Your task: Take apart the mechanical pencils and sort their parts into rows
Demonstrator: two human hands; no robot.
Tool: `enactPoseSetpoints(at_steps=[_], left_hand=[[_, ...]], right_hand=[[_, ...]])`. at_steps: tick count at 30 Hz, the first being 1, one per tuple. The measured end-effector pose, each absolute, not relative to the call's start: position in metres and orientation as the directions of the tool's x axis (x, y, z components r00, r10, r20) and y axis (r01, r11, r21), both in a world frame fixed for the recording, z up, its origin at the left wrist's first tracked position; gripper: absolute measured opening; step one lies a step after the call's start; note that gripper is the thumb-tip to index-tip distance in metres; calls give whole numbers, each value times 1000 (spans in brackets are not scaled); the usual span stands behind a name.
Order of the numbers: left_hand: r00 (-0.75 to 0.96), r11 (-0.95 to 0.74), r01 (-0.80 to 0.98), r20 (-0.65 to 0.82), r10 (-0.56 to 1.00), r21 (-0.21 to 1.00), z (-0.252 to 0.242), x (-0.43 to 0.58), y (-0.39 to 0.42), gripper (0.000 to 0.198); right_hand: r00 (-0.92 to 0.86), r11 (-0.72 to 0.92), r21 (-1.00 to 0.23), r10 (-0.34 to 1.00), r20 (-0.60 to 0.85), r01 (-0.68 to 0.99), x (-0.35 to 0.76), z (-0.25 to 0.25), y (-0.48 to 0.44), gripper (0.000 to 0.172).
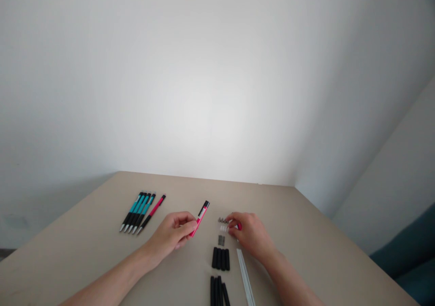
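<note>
While left hand (171, 235) pinches a pink barrel (201, 216) mid-table, right hand (250, 236) touches small parts (223, 225), grip unclear.

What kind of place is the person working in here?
Probably a plain indoor room with a worktable for pen parts: a beige table against a bare white wall, finished pens in a row, sorted black grips, and a pink pen barrel in the left hand.
</note>
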State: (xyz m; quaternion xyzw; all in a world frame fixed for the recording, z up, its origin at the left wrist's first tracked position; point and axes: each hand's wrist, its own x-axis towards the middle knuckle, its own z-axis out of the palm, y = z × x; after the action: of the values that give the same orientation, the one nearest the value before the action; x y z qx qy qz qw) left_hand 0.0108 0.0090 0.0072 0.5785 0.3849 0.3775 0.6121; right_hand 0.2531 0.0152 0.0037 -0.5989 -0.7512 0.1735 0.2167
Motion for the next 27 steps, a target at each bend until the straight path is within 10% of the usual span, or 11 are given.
enactPoseSetpoints(at_steps=[14,27], left_hand=[[473,72,-44,-43,880,996,6,9,7,33],[860,440,17,-238,452,898,0,8,-7,23]], right_hand=[[-254,326,-510,945,209,796,250,29,0,14],[-630,442,-562,752,-193,699,240,46,-36,9]])
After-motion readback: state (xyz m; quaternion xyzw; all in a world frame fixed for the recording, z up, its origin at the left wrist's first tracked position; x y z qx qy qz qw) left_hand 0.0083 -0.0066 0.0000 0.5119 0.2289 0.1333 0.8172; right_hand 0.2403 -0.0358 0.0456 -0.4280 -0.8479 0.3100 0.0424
